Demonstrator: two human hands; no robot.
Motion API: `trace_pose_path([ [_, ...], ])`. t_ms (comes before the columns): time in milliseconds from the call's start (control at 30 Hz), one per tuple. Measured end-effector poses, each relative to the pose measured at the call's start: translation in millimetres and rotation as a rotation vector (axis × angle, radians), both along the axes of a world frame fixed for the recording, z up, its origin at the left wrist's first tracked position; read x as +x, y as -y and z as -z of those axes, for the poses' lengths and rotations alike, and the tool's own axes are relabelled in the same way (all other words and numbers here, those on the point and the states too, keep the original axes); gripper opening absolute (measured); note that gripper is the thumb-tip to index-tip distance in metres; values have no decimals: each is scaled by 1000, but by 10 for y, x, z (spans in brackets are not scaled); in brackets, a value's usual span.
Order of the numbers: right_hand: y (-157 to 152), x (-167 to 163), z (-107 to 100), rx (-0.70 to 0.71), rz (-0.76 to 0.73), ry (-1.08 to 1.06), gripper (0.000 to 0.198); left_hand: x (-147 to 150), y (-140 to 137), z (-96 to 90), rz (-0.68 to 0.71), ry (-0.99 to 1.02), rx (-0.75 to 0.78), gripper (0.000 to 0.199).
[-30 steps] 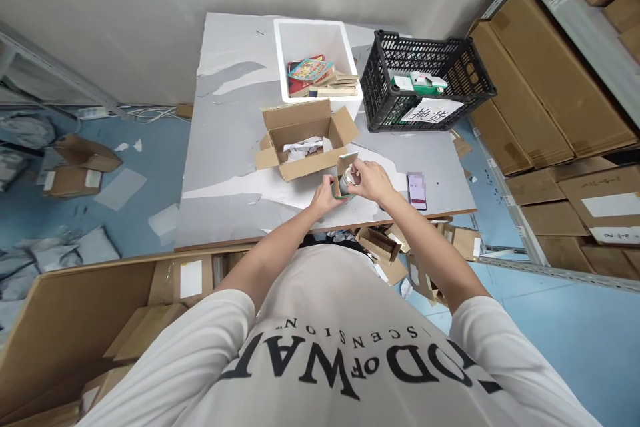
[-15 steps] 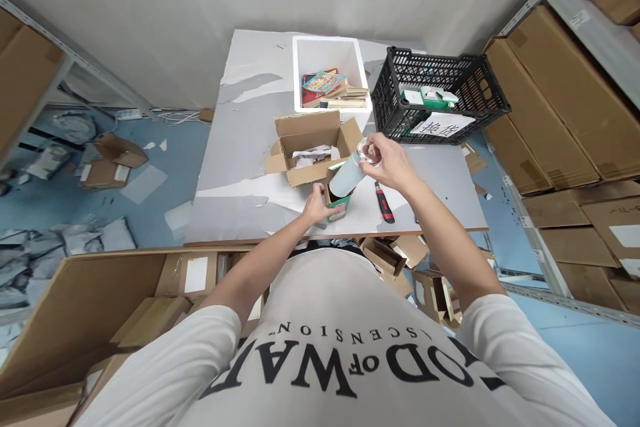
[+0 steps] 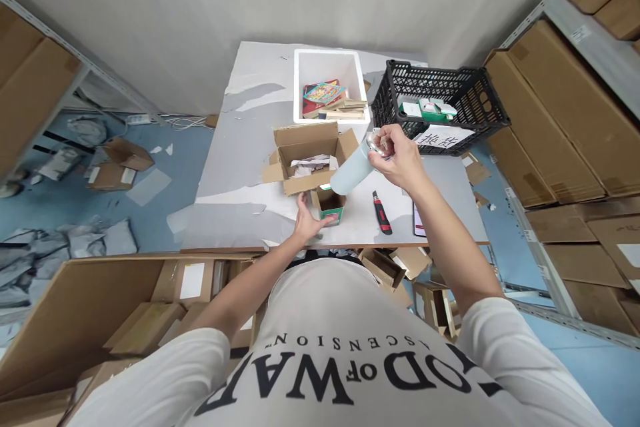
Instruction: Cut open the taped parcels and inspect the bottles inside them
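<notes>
The right hand (image 3: 400,159) has its fingers closed round the shiny top of a pale blue bottle (image 3: 352,171), which hangs tilted above the table (image 3: 225,180), near the middle of its front edge. The bottle's low end is right by the open top of a small green box (image 3: 332,213); I can't tell if they touch. The left hand (image 3: 307,220) is half open, thumb on the box's front, fingers spread to its left, so it looks like a loose hold. The box stands close to the front edge, and a bump from the bottle could tip it or push it off. The top looks smooth, so the bottle might slip if the fingers loosen. A knife (image 3: 381,213) lies near the front edge, and its tip, pointing to the back edge, could nick a hand that comes down there. A phone (image 3: 419,221) by the front right corner could get knocked by the arm.
</notes>
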State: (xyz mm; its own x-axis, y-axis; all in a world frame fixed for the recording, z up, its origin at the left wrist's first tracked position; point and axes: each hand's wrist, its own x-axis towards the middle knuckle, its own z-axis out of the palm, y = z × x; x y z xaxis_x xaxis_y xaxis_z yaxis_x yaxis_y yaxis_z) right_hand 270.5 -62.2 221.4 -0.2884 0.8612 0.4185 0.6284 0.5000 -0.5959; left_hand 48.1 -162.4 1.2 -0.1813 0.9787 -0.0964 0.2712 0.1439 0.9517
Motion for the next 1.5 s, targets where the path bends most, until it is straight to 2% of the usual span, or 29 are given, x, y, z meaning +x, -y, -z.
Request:
trace_pose_path([
  [67,-102,-10,8,-26,6,-46,24,23,147,-189,-135,0,-29,123],
  [133,-235,-12,36,-62,13,-107,24,52,238,-424,-217,13,29,114],
  [167,-304,-15,58,-85,13,-140,25,73,249,-548,-198,38,104,110],
  [233,-430,-35,109,-138,5,-210,27,136,203,-776,-63,160,233,106],
  [300,-510,-78,159,-200,5,-289,32,225,107,-947,77,357,251,99],
  [367,-530,-132,195,-274,17,-367,36,316,23,-1040,67,514,204,82],
  [433,-500,-175,217,-366,22,-444,40,376,-16,-1065,-22,616,158,67],
  [500,-446,-185,232,-484,-22,-522,42,386,-15,-1048,-74,713,113,61],
  [633,-355,-138,277,-656,-148,-705,43,316,18,-996,-32,938,-24,58],
  [800,-301,-100,311,-723,-240,-876,37,292,43,-994,24,1123,-149,51],
  [967,-273,-84,331,-830,-368,-996,44,316,68,-1059,106,1288,-318,62],
  [1167,-216,-139,394,-757,-278,-985,48,332,106,-1124,171,1319,-435,60],
  [1233,-202,-145,401,-724,-223,-947,48,351,127,-1103,167,1276,-408,59],
  [1300,-199,-136,403,-689,-160,-887,48,384,149,-1061,131,1170,-283,61],
  [1400,-202,-128,403,-636,-67,-802,45,454,174,-994,42,902,-44,76],
  [1500,-188,-159,392,-616,-5,-756,43,523,184,-954,-20,740,51,75],
])
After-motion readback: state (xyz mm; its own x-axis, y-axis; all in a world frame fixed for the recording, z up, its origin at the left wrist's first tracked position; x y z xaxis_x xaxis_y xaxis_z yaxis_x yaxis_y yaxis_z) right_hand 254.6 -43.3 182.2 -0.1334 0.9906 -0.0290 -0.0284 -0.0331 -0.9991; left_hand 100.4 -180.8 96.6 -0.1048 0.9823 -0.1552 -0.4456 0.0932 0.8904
